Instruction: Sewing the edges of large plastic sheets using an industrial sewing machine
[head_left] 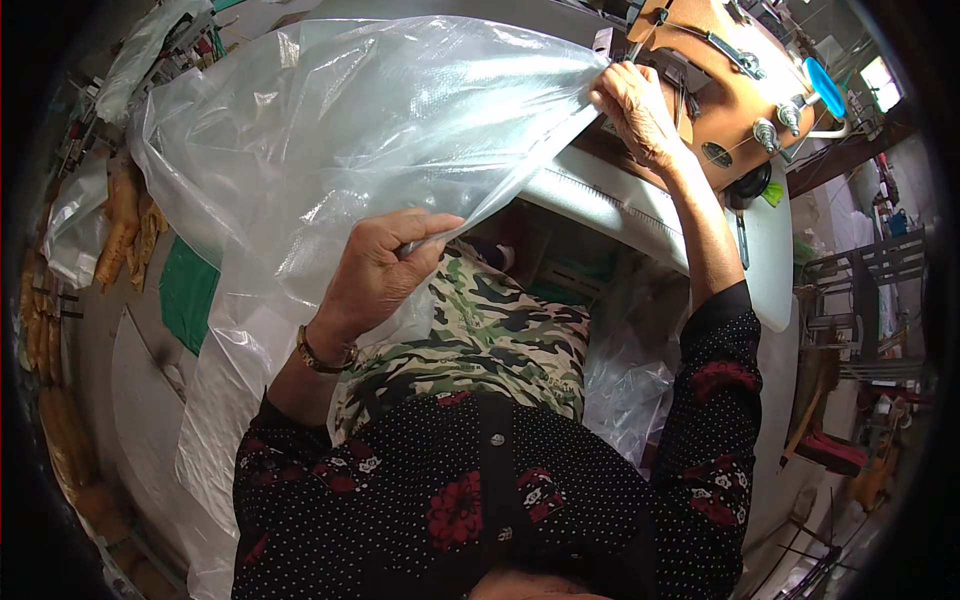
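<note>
Plastic sheet pinched by left hand and right hand
Sewing machine reached just beside right fingers; no finished seam visible

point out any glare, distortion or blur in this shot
Head view: glare streaks the plastic sheet, and bright light washes out part of the orange machine; head view, rim: black corners, with the grey rack looking skewed; head view, centre: left hand and right hand look fairly sharp, without obvious motion blur.
</note>
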